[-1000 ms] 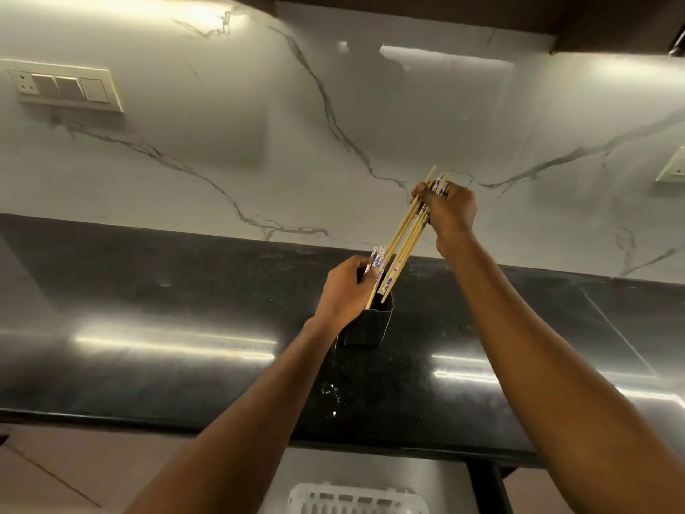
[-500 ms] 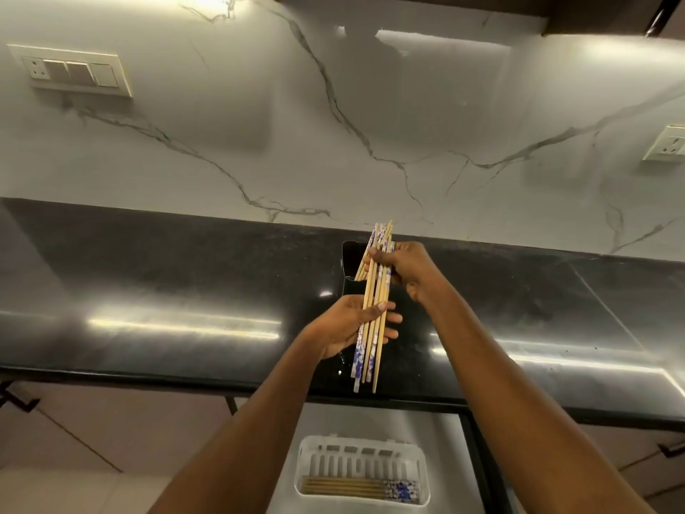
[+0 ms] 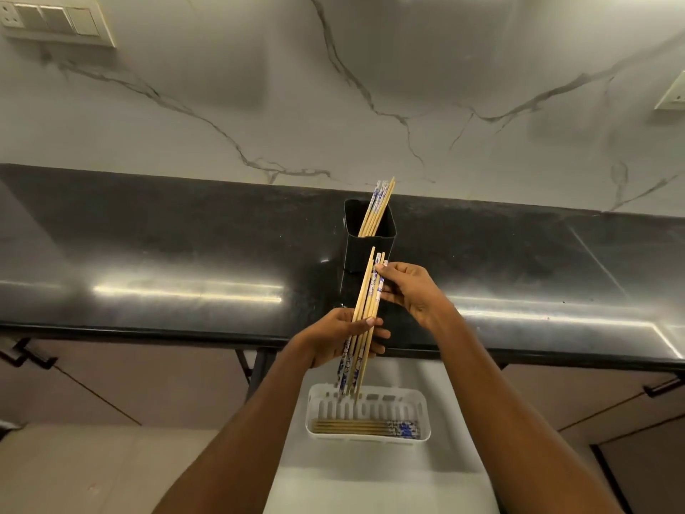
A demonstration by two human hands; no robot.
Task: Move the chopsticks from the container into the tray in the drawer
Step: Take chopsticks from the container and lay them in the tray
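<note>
A bundle of wooden chopsticks [image 3: 365,309] with blue-patterned ends stands nearly upright over the counter's front edge. My left hand [image 3: 333,337] grips its lower half. My right hand [image 3: 411,291] touches its upper end with the fingertips. Its lower tips hang just above the white slotted tray [image 3: 422,413] in the open drawer, where several chopsticks [image 3: 367,427] lie flat. The black square container [image 3: 357,254] stands on the counter behind my hands, with several chopsticks [image 3: 377,207] still leaning in it.
The glossy black counter [image 3: 166,261] runs across the view below a white marble wall. A switch plate [image 3: 55,22] is at the top left and a socket [image 3: 672,92] at the right. Cabinet fronts with dark handles [image 3: 22,356] flank the white drawer [image 3: 378,484].
The bundle came out of the container and moved down and toward me, now over the tray. My left hand took hold of it. The view tilted down, showing the drawer and tray.
</note>
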